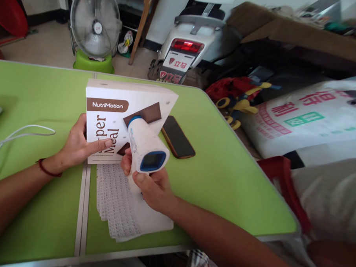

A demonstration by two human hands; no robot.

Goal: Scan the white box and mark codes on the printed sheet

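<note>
My left hand (77, 145) grips the lower left side of a white box (109, 92) with brown "NutriMotion" lettering, thumb across its front. The box stands upright, tilted a little. In my right hand (154, 187) is a white and blue handheld infrared thermometer (145, 138), fingers wrapped around its handle. Its dark screen faces me, and its blue nose points at the box's front; whether they touch I cannot tell. Printed paper sheets (118, 213) lie fanned below both hands. To the right of the box a dark phone (178, 137) rests on the table.
The green folding table (229, 183) has a seam on the left. A white cable (27, 127) lies at its left. Beyond stand a fan (96, 23) on a green stool and a white scooter (184, 43). A big white sack (308, 111) is at the right.
</note>
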